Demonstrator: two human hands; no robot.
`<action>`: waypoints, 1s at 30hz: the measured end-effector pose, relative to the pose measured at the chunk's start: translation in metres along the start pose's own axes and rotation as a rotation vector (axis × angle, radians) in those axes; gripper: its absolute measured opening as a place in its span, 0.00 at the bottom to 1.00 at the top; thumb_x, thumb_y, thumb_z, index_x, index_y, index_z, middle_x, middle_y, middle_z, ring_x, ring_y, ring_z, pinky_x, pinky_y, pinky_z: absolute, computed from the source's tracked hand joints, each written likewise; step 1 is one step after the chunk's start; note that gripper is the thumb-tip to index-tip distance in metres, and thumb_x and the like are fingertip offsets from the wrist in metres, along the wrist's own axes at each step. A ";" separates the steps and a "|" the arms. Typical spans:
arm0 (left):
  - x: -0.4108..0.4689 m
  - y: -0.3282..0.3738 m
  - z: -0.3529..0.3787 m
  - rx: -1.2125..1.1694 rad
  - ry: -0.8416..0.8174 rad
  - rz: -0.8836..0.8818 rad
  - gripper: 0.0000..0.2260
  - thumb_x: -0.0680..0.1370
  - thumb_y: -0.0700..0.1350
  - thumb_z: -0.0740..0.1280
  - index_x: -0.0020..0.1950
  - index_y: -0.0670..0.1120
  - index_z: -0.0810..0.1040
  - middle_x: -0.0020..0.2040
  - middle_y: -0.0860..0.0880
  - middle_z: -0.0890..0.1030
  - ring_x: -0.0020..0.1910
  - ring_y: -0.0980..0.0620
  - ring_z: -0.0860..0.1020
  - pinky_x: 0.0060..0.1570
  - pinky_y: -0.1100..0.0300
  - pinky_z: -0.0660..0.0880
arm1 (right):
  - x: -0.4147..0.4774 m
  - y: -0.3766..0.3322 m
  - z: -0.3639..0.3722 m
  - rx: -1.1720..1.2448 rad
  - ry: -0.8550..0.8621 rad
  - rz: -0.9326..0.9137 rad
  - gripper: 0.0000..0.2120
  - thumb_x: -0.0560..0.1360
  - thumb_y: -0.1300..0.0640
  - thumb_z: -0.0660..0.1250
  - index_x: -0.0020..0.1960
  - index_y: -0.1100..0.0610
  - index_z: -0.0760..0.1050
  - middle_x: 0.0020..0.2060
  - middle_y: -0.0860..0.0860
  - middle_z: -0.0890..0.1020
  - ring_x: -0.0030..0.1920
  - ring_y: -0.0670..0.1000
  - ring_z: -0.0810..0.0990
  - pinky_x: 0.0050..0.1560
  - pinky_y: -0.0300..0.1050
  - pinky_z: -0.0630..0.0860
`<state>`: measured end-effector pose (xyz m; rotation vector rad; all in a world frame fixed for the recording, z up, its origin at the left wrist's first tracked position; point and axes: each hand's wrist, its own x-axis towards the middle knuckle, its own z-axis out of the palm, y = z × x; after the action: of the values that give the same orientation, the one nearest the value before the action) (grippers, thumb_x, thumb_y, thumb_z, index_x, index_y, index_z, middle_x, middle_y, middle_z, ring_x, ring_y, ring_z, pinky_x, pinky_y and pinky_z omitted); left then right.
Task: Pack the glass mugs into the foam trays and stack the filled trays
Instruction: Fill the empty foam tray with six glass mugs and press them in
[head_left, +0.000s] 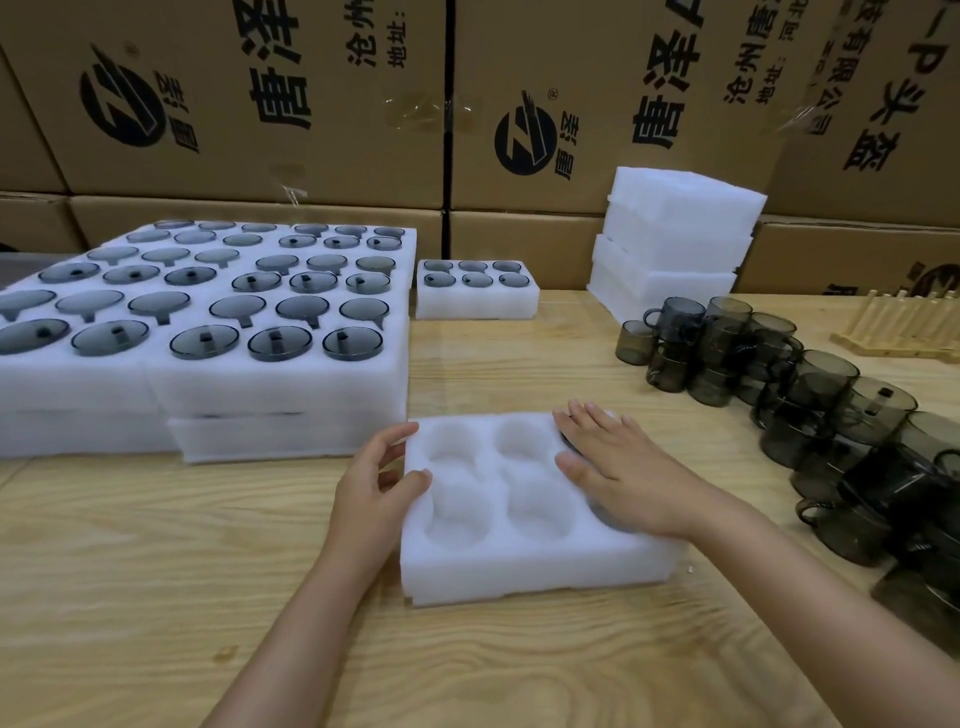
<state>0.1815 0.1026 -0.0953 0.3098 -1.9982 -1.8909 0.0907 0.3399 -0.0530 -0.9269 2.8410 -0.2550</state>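
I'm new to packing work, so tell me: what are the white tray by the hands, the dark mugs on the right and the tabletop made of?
The tray looks like soft white foam: matte, fuzzy surface, rounded pockets. The mugs look like smoke-tinted glass: glossy, see-through. The table seems pale wood, by its grain; solid or veneer, I cannot tell.

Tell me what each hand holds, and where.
The left hand pinches the foam tray at its left edge; the right hand lies flat on its right side, gripping nothing.
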 end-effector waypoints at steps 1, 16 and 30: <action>0.000 0.000 0.000 0.001 -0.003 0.001 0.20 0.65 0.45 0.66 0.55 0.57 0.77 0.58 0.52 0.80 0.59 0.51 0.77 0.61 0.43 0.73 | 0.001 0.002 0.000 -0.002 -0.012 0.001 0.28 0.80 0.41 0.44 0.77 0.49 0.41 0.76 0.45 0.42 0.74 0.41 0.36 0.71 0.42 0.34; 0.004 -0.012 -0.003 -0.028 0.004 0.026 0.21 0.65 0.43 0.68 0.57 0.55 0.79 0.56 0.49 0.82 0.55 0.47 0.80 0.55 0.44 0.76 | 0.071 0.137 -0.085 -0.310 0.497 0.855 0.20 0.78 0.48 0.60 0.61 0.63 0.73 0.63 0.63 0.68 0.63 0.63 0.64 0.62 0.53 0.61; 0.005 -0.012 -0.002 -0.011 0.007 0.061 0.20 0.65 0.43 0.67 0.56 0.55 0.79 0.54 0.50 0.82 0.53 0.50 0.80 0.56 0.45 0.76 | 0.068 0.129 -0.080 -0.340 0.620 0.653 0.11 0.78 0.53 0.62 0.51 0.59 0.80 0.46 0.58 0.80 0.50 0.60 0.74 0.47 0.49 0.67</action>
<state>0.1768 0.0976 -0.1070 0.2494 -1.9687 -1.8603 -0.0522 0.4114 -0.0068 0.1388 3.6286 0.0367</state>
